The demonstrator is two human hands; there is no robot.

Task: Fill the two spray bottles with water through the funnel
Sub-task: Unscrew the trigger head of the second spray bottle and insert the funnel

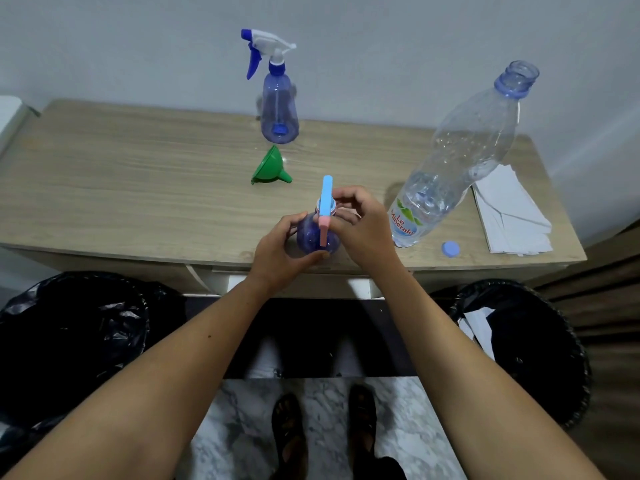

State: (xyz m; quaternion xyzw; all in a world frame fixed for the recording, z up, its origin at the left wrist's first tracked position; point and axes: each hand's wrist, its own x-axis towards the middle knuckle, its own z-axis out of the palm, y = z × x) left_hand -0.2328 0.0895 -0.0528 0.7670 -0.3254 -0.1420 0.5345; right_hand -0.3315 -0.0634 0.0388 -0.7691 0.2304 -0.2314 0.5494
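On the wooden table (pixel 138 188) the uncapped water bottle (pixel 460 161) could topple if an elbow knocks it, while the near spray bottle (pixel 317 237), gripped by the left hand (pixel 280 254), may slip as the right hand (pixel 360 223) pinches its collar, leaving the green funnel (pixel 270 166) unused

Light wood-grain table (pixel 138 174) set against a plain pale grey-white wall (pixel 381 46), with a white edge of some furniture (pixel 10 116) at far left. Below the table front, two bins lined with black bags, one at left (pixel 69 341) and one at right (pixel 526 348), the right with white paper inside. Floor is grey-white marble tile (pixel 235 427); brown slatted surface (pixel 609 306) at right edge; soft, even light.
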